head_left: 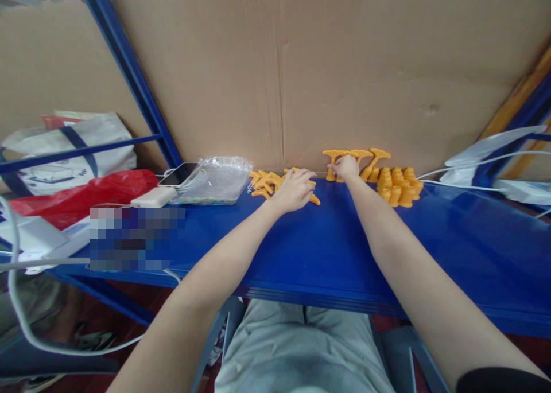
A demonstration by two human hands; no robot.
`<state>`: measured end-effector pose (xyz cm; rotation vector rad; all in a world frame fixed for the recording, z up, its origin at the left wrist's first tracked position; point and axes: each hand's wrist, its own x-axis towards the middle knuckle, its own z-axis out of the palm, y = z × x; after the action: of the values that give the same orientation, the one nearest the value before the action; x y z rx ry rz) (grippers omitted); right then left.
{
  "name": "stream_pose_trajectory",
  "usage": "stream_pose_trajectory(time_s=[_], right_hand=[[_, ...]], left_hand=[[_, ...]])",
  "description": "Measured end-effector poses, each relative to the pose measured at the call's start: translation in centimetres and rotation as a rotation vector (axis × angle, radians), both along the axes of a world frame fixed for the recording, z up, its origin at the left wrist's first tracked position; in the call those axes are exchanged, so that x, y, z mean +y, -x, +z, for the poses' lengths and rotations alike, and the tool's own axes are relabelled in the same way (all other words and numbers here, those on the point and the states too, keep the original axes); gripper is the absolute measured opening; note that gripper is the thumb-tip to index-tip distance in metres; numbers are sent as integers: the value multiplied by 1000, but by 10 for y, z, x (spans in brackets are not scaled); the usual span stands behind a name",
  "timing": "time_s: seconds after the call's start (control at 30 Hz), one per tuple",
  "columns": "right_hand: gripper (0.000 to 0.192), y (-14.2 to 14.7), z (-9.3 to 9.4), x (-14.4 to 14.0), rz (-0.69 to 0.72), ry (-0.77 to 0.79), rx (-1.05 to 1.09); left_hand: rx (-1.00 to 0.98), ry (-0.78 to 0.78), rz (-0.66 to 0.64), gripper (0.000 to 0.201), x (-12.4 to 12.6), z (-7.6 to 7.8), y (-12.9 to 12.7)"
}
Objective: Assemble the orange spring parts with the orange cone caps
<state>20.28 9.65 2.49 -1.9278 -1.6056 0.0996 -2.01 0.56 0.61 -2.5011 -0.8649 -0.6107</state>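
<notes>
Several yellow-orange T-shaped pieces (334, 152) stood upright in a row at the back of the table (318, 255), near its middle. The right hand (346, 167) touched the leftmost ones with its fingers curled in; whether it gripped one could not be told. To the left, the left hand (296, 191) lay palm down over a loose heap of curved orange pieces (262, 182), its fingers bent; its grasp was hidden. Just right of the row, chunky orange pieces (398, 185) stood packed together.

The tabletop was glossy blue, and a brown cardboard sheet (344, 66) rose behind it. Farther left lay a clear plastic packet (224, 178), a phone (178, 174), a white block (154, 197) and a red bag (92, 195), with a pale cloth bag (81, 149) beyond a slanting blue post (133, 77). White cables (456, 182) and translucent plastic (477, 155) occupied the right end. Below the front edge showed the person's grey-green trousers (301, 347) and a dark red floor (163, 294).
</notes>
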Motion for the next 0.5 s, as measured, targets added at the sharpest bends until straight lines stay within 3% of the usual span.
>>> stream_pose_trajectory(time_s=[0.27,0.5], right_hand=[[24,3,1,-7,2,30,85],[35,-1,0,-9,39,58,12]], left_hand=[[44,96,28,24,0,0,-1],[57,182,3,29,1,-1,1]])
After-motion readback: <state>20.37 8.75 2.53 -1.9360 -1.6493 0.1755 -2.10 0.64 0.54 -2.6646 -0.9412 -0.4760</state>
